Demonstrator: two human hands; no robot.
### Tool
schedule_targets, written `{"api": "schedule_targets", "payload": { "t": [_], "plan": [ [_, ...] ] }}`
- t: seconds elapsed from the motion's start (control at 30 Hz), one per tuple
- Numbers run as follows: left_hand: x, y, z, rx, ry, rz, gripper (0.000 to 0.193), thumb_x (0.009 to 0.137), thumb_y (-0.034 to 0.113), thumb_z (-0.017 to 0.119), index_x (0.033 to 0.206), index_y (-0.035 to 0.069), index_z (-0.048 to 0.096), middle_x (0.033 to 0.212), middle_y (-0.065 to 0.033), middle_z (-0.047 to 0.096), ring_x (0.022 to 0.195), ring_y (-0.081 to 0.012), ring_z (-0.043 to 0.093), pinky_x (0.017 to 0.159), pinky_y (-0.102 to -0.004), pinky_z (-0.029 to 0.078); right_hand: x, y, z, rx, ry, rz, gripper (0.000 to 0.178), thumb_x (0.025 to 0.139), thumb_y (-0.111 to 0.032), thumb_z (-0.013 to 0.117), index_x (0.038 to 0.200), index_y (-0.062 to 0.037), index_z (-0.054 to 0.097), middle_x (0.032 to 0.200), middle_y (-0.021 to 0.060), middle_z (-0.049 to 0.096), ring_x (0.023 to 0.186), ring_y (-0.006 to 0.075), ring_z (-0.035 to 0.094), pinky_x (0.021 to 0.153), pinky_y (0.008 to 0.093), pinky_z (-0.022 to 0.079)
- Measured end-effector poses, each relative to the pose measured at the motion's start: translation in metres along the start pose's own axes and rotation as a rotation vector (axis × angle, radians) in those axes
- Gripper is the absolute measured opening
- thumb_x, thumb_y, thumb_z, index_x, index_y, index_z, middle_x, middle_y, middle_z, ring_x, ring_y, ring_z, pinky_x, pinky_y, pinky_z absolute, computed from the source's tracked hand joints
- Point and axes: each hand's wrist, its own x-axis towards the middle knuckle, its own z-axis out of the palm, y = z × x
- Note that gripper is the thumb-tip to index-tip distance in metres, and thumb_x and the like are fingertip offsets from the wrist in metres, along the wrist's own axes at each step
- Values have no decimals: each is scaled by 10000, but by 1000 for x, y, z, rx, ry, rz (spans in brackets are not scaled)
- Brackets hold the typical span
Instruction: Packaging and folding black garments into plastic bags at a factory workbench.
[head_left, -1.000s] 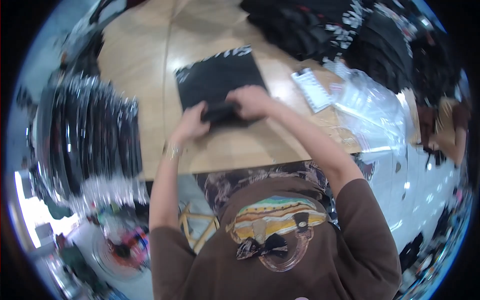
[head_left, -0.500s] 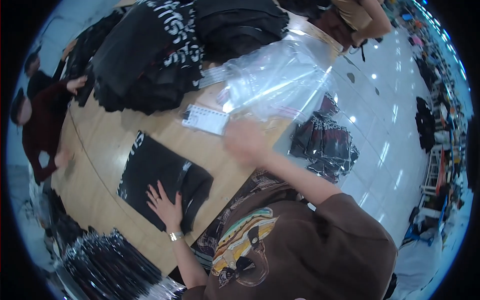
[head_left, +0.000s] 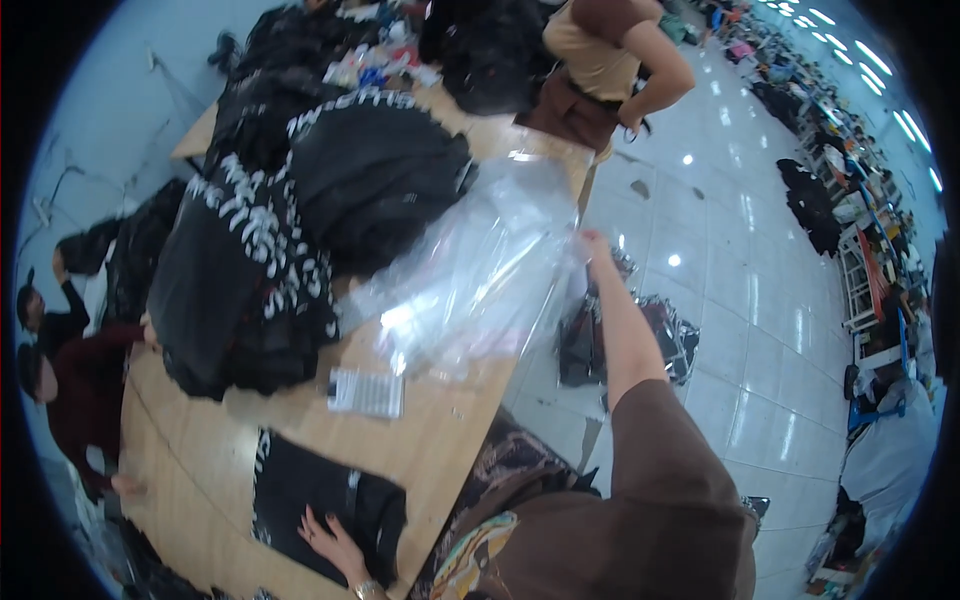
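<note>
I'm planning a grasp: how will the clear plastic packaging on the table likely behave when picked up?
The clear plastic packaging will probably be floppy, since it lies in wrinkled layers. It looks thin and see-through, so it is likely light for its spread. Its glossy shine suggests the layers may slip.
</note>
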Motion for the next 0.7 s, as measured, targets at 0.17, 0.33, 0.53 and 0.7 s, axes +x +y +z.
{"api": "schedule_targets", "payload": {
  "t": [0.17,0.33,0.53,0.7],
  "plan": [
    [-12,18,-19,115,108,84,457,915,337,433,1187,-24,502,1229,-244,473,1136,-423,400,1004,-468,260,-22,-65,18,-530,-9,-210,249,646,-221,716,770,-20,640,750,135,648,695,284,635,643,337,506],
    [-3,34,-26,121,30,60,451,902,320,454,1187,-26,501,1227,-263,464,1169,-424,371,1023,-471,249,-50,-137,32,-988,28,-415,159,727,-147,602,817,-27,654,790,176,649,737,314,646,667,364,526],
    [-1,26,-20,112,91,81,431,887,298,486,1183,-14,507,1243,-276,436,1188,-441,340,1020,-495,247,-48,-164,59,-1132,162,-485,146,763,-85,570,874,-49,659,973,165,638,853,283,649,681,396,532],
    [-18,10,-27,89,127,30,408,875,270,511,1167,-15,514,1237,-272,441,1186,-443,339,1023,-490,243,-43,-148,44,-1125,105,-381,155,771,-61,565,891,-57,663,1001,132,639,858,260,647,665,383,535]
  ]
}}
